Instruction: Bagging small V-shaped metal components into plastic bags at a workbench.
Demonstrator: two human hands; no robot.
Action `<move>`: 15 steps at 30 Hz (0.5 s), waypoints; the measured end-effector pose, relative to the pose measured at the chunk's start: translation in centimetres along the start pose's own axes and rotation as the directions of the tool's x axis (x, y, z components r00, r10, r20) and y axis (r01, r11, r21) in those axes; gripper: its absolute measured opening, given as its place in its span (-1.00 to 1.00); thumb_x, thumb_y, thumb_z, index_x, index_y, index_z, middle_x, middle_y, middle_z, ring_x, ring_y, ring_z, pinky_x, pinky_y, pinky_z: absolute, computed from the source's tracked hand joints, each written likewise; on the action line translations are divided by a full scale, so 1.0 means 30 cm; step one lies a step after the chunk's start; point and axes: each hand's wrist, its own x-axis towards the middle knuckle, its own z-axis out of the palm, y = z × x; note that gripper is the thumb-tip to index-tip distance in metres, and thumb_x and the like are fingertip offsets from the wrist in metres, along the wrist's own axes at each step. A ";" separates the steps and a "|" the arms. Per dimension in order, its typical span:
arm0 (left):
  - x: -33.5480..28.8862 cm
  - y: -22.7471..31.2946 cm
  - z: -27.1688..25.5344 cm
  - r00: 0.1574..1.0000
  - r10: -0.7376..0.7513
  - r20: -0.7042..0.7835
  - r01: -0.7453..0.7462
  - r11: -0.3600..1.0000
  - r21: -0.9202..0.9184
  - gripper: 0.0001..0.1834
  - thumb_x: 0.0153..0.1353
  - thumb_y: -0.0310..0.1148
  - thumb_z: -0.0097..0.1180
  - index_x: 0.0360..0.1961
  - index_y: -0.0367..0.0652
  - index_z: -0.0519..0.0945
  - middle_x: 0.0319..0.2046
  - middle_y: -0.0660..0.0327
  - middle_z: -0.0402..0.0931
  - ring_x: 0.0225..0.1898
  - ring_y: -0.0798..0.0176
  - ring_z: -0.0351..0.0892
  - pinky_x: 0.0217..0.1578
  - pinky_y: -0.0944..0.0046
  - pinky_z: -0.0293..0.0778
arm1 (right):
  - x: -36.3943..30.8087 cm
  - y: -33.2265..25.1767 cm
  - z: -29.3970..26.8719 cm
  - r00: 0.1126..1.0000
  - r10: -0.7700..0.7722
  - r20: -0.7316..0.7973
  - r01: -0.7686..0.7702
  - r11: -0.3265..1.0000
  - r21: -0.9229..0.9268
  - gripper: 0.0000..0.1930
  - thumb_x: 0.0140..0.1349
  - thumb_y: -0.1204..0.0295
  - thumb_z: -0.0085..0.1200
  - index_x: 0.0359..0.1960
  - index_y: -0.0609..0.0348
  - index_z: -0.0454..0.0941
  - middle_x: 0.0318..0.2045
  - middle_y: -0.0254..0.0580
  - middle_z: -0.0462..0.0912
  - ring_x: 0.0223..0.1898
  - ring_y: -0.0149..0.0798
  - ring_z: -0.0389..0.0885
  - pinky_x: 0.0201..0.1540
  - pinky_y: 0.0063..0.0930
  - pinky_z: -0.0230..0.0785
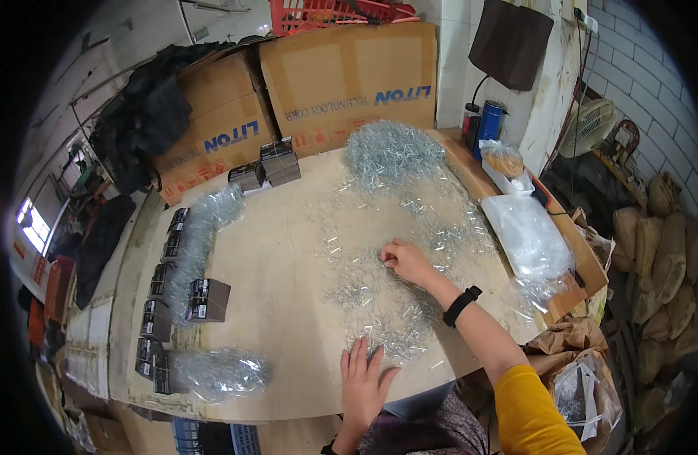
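My left hand (362,385) lies flat at the table's near edge, fingers spread, with nothing in it. Its fingertips are beside a patch of small silvery metal pieces (391,334), thin and wire-like, too small to name. Further off, my right hand (406,260) is closed in a pinch over more of these scattered pieces; whatever is between its fingertips is hidden. A large heap of the same shiny pieces (394,155) rises at the far side of the pale tabletop (273,273).
Several small dark boxes (209,300) and clear plastic bags (224,373) line the left side. Large cardboard cartons (349,83) stand behind the table. At right are plastic bags (527,235), a white tray (512,178), a blue can (491,121) and a fan (590,127).
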 end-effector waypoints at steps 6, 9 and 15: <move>-0.001 -0.001 -0.006 1.000 0.008 -0.018 -0.008 1.000 0.013 -0.49 0.18 -0.20 0.25 0.08 -0.27 0.52 0.22 -0.15 0.31 0.30 -0.16 0.22 0.31 -0.18 0.05 | -0.036 -0.034 -0.082 0.994 0.103 0.025 -0.106 0.985 0.137 -0.98 0.08 0.61 0.15 -0.44 0.27 0.56 -0.39 -0.08 0.63 -0.38 -0.12 0.60 -0.26 -0.37 0.44; 0.000 -0.002 -0.005 0.999 0.028 -0.023 -0.027 0.999 0.026 -0.50 0.18 -0.21 0.25 0.08 -0.27 0.52 0.20 -0.14 0.32 0.29 -0.15 0.23 0.31 -0.18 0.05 | -0.092 -0.063 -0.158 0.956 0.245 0.164 -0.289 0.888 0.358 -0.98 0.11 0.63 0.15 -0.44 0.29 0.56 -0.44 -0.19 0.63 -0.40 -0.31 0.59 -0.29 -0.45 0.42; 0.002 0.008 -0.008 0.999 0.028 -0.016 -0.028 0.999 0.031 -0.50 0.19 -0.21 0.24 0.07 -0.29 0.52 0.19 -0.14 0.33 0.29 -0.15 0.23 0.31 -0.17 0.05 | -0.189 -0.028 -0.212 0.972 0.221 0.081 -0.211 0.663 0.718 -0.97 0.13 0.65 0.12 -0.44 0.30 0.56 -0.46 -0.27 0.59 -0.41 -0.45 0.52 -0.32 -0.53 0.40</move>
